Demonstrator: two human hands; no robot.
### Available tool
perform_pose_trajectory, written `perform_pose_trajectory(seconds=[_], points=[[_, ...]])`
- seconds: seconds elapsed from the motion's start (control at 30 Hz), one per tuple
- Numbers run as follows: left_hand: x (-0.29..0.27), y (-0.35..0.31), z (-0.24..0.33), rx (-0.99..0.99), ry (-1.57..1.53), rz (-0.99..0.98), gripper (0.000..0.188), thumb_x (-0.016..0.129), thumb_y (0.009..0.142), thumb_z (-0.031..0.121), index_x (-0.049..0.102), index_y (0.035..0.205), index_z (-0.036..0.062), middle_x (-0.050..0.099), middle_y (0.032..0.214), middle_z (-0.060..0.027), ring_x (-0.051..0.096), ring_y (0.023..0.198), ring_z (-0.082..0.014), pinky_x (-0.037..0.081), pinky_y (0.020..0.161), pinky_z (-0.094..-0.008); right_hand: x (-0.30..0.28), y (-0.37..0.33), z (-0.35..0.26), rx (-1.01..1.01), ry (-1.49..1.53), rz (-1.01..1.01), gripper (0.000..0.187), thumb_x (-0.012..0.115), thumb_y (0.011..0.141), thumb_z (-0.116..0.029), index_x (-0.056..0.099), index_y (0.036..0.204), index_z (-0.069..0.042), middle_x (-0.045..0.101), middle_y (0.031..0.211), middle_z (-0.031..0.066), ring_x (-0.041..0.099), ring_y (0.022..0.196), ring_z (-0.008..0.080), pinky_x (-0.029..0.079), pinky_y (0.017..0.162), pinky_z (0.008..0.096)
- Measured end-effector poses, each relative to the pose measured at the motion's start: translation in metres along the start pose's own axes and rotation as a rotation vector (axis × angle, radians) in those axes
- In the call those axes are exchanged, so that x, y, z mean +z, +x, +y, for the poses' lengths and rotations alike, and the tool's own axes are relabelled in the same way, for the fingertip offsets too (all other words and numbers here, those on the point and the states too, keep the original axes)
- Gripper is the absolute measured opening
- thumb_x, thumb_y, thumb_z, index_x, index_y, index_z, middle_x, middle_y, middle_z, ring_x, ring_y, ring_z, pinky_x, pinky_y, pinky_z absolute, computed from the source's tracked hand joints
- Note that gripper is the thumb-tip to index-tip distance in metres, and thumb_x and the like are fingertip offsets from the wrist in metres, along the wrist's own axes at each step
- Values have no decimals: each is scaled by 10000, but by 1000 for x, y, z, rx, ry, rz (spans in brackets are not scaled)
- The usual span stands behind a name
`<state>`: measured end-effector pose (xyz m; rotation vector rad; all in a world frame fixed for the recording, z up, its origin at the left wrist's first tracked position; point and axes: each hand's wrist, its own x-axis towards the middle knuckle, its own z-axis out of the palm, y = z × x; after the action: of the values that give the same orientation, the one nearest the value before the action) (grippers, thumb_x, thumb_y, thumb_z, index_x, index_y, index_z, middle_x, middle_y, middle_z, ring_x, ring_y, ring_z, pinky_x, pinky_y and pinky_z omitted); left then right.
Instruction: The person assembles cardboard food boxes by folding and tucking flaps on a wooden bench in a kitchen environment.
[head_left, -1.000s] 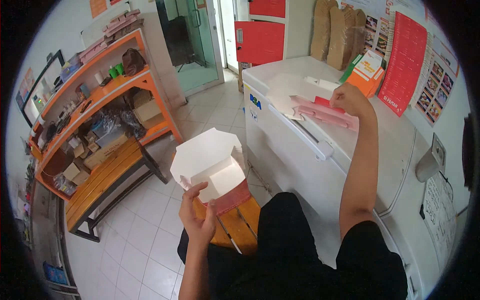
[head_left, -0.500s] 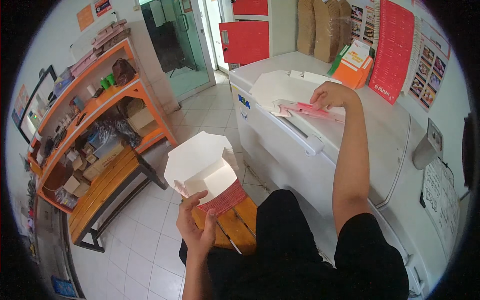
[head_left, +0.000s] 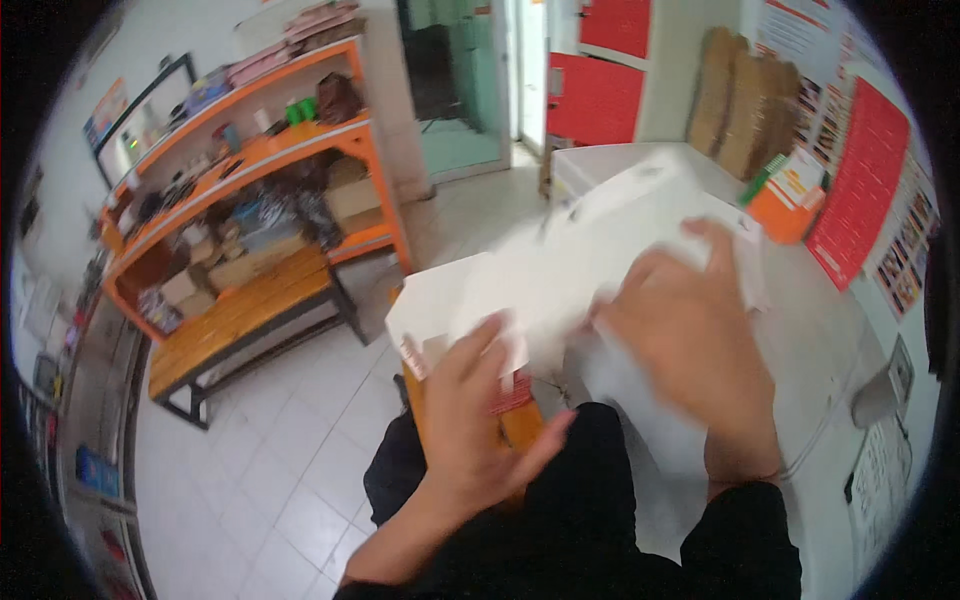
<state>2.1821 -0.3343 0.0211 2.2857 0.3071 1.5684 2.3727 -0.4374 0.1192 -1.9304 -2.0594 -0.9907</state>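
Observation:
A flat, unfolded food box blank (head_left: 600, 235), white on the face I see, is in the air in front of me, blurred by motion. My right hand (head_left: 690, 340) grips its near right side, the fingers partly smeared. My left hand (head_left: 465, 420) is open, fingers stretched and thumb spread wide, just short of the blank's near left edge. Behind that hand stands a folded box, its white lid flap (head_left: 425, 305) raised and a bit of its red patterned wall (head_left: 515, 392) showing. The box sits on a wooden stool (head_left: 522, 432); the blank and my left hand hide most of it.
On my right is a white chest freezer (head_left: 800, 370) with an orange and white packet (head_left: 790, 205) on top and a metal holder (head_left: 880, 395) beside it. A slatted bench (head_left: 240, 330) and an orange shelf (head_left: 365, 150) full of goods stand at the left.
My right hand has lifted the box blank off the freezer and brought it left, in front of me. My left hand has come away from the folded box. The view has turned right.

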Motion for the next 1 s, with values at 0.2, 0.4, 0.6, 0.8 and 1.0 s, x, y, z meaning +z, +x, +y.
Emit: perform_pose_trajectory(seconds=[0.2,0.4,0.6,0.8,1.0], points=[[-34,-2,-16,-321,-321,-272,403,719,991,133,599,1364,40,718,1135,-123,706,874,-221,563,807,-407,-13,24,-74,-222,311,320,204,798,802,-215,635,833,-96,691,1111,56,628,1156,311,425,1032,606],[-37,-21,-22,-660,-861,406,356,516,1131,202,535,1443,32,695,1147,-16,662,899,-82,582,852,-293,72,-10,-98,-383,956,238,399,942,729,-235,633,943,-101,648,1242,111,608,1248,393,503,1015,577],[-45,-58,-27,-786,-1113,322,326,560,1109,166,564,1401,23,693,1222,-58,672,1089,-130,571,969,-326,98,-21,-131,-17,1011,416,308,874,836,-273,697,934,-41,658,1281,152,590,1303,464,499,1089,608],[-33,-81,-37,-798,-977,362,279,597,1097,169,598,1323,6,698,1167,-52,681,1055,-130,599,947,-344,83,-10,-135,-121,1038,255,146,823,871,-86,708,892,1,672,1168,176,636,1235,482,515,1056,585],[-31,-85,-15,-723,-948,304,344,597,1082,112,563,1407,7,689,1253,-77,688,1068,-152,557,994,-335,116,-20,-148,-27,1120,348,518,853,864,-100,568,1292,-30,542,1296,221,564,1326,464,529,1065,519]])
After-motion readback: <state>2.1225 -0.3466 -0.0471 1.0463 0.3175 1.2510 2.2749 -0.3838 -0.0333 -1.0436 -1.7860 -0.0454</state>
